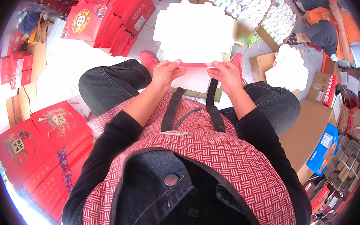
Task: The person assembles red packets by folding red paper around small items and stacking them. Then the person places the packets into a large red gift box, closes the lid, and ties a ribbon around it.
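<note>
A white die-cut cardboard sheet with notched edges lies in front of me, bright and overexposed. Along its near edge runs a narrow red strip. My left hand pinches the left end of this strip between thumb and fingers. At the other end, my right hand pinches in the same way. Whether more sheets are stacked under this one I cannot tell. Below the strip, a paler flat surface shows between my hands, above a green base partly covered by apron straps.
Red printed boxes are piled at the far left and near left. White wrapped packets fill cartons at the back. White cut sheets and a brown carton stand right. Another person sits at the far right.
</note>
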The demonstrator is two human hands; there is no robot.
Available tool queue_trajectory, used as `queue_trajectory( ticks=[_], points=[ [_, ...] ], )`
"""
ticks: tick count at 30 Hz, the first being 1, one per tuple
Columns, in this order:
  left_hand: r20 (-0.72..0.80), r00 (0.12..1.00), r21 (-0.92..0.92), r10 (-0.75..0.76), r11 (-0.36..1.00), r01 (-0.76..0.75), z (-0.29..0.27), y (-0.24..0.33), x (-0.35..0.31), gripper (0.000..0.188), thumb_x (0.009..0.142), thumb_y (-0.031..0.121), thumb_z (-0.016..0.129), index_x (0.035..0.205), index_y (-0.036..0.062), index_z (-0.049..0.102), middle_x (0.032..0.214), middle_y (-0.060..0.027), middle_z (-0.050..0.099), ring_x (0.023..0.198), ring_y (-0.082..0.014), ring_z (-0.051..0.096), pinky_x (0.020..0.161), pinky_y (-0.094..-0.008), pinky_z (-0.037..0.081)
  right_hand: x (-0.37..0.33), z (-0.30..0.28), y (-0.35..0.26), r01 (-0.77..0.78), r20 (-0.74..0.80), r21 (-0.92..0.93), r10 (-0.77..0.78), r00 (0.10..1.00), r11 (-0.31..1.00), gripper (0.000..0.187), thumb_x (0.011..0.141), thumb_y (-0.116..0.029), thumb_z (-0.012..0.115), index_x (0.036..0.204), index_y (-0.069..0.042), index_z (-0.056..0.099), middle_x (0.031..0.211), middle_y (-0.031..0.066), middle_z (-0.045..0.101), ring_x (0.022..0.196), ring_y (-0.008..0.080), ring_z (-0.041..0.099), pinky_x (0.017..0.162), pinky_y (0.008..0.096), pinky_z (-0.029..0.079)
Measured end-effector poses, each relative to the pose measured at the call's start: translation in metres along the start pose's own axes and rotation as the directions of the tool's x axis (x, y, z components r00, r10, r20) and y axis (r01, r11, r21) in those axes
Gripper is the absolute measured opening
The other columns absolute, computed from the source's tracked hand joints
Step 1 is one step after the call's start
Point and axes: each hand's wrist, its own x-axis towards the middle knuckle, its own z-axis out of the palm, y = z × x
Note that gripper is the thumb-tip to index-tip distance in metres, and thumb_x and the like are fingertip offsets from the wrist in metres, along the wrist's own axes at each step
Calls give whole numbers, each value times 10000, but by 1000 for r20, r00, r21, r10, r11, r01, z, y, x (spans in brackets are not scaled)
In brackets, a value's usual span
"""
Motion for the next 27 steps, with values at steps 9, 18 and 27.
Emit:
queue_trajectory(
  ticks=[9, 18, 27],
  points=[
    [-46, 997, 124, 59, 991, -53, 4, -4, -3, 86, 863, 13, 555, 855, -34, 484, 858, -125, 574, 759, -282, 649, 724, -337, 575, 4, -1, 11, 128, -14, -67, -130, 991, 989, 112, 838, -6, 580, 908, 9, 493, 830, 158, 612, 701, 264, 666, 612, 322, 569],
    [250, 936, 324, 247, 890, -321, 3, 27, -14, 302, 844, 22, 600, 1112, -60, 488, 917, -154, 623, 836, -246, 652, 755, -316, 549, 2, -5, -20, -10, 76, 74, 4, 997, 997, 295, 914, -263, 528, 991, 21, 522, 868, 201, 626, 745, 294, 663, 678, 361, 554],
    [485, 380, 551, 787, 62, -832, 1, 118, -52, 204, 674, 21, 745, 863, 84, 702, 1122, -60, 568, 1061, -197, 461, 837, -323, 407, -25, -13, -61, 284, -118, 244, -262, 958, 927, 295, 904, -262, 510, 777, -6, 586, 502, -3, 384, 411, 124, 374, 405, 261, 311]
  ],
)
